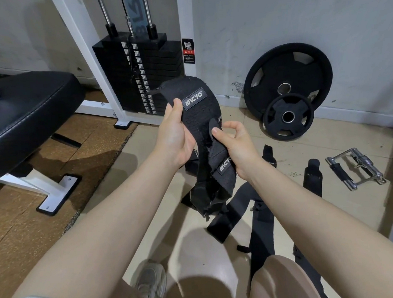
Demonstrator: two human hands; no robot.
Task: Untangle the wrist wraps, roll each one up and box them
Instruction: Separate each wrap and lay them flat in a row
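Both bare hands are raised in front of the person, holding a tangle of black woven wrist wraps (201,117) with grey rubber brand patches. The left hand (175,136) grips the upper band, its thumb pressed flat on the fabric just beside the patch and its fingers curled round behind, out of sight. The right hand (233,145) pinches a short tab of the same bundle between thumb and forefinger, the remaining fingers loosely bent — the lower patch sits just under its palm. From the hands the twisted bands hang down toward the beige tiled floor (194,249), where their frayed ends meet more loose black straps (260,224) spread in a heap near the person's knees. Two further black wraps (312,176) lie flat on the tiles to the right, apart from the heap, and beside them rests a chrome double-grip cable handle (356,169) with black grips. Against the scuffed grey wall leans a large black rubber weight plate (288,69), with a smaller black plate (288,117) propped in front of it and touching it. To the left stand a white-framed cable machine with a black weight stack (141,75) and a black padded bench (29,114) on brown matting. A pale trainer (149,282) shows at the bottom edge.
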